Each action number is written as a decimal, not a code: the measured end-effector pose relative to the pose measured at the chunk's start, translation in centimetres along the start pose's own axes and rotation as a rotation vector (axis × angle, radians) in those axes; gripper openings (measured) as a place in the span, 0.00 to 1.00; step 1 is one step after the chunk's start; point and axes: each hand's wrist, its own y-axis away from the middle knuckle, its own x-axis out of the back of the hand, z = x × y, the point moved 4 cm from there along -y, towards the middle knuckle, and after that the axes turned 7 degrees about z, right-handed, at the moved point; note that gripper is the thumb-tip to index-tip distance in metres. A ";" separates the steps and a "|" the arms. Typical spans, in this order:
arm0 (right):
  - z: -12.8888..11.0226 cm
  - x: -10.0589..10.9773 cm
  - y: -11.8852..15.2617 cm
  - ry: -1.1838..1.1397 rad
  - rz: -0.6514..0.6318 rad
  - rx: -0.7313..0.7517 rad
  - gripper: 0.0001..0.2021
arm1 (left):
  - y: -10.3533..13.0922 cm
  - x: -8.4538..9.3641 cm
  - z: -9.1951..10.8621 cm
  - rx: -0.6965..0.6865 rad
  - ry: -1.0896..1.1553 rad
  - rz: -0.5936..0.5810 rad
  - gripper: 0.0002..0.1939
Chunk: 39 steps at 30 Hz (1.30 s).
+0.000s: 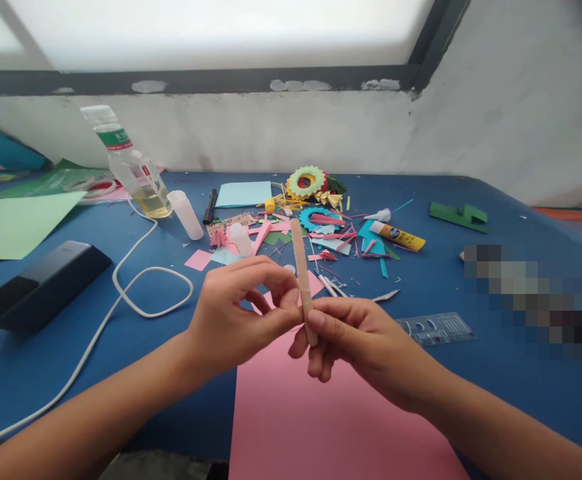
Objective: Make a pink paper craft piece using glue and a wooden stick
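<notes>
A flat wooden craft stick (301, 267) stands nearly upright between my hands, above a large pink paper sheet (341, 413). My right hand (365, 340) grips its lower end between thumb and fingers. From the other side, the pinched thumb and forefinger of my left hand (251, 307) meet the stick's left edge. Whether something thin is also between those left fingertips, I cannot tell. Behind the stick lie several paper scraps (263, 237), and a clear plastic ruler (438, 329) rests beyond my right wrist.
On the blue table (221, 407) a white cable (121, 287) loops near a black phone-like device (41, 287). A tilted bottle (141, 173) and a white plastic bottle (185, 215) stand behind. A yellow glue tube (398, 236) and a green paper piece (458, 217) lie right.
</notes>
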 end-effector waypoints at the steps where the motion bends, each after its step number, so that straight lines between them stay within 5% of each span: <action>1: -0.1 0.0 0.0 0.029 0.021 0.019 0.09 | 0.0 0.0 0.0 0.004 0.004 0.002 0.04; 13: -1.6 0.6 1.1 1.058 0.339 0.765 0.10 | 0.0 -0.5 -0.6 0.160 0.076 -0.074 0.03; 19: -1.5 0.2 1.6 1.310 0.424 1.002 0.10 | 0.0 -0.6 -0.9 0.275 0.111 -0.089 0.05; 22: -1.7 0.3 1.3 1.219 0.377 0.833 0.11 | 0.0 -0.6 -0.9 0.299 0.131 -0.085 0.06; 27: -1.1 0.6 0.5 0.680 0.232 0.339 0.12 | -0.2 -0.5 -1.0 0.348 0.198 -0.102 0.06; 34: -0.1 0.7 0.0 0.096 0.068 -0.010 0.12 | -0.4 -0.7 -1.0 0.448 0.316 -0.100 0.06; 39: 0.3 0.7 0.0 -0.087 -0.050 -0.186 0.14 | -0.3 -0.9 -1.0 0.473 0.374 -0.131 0.05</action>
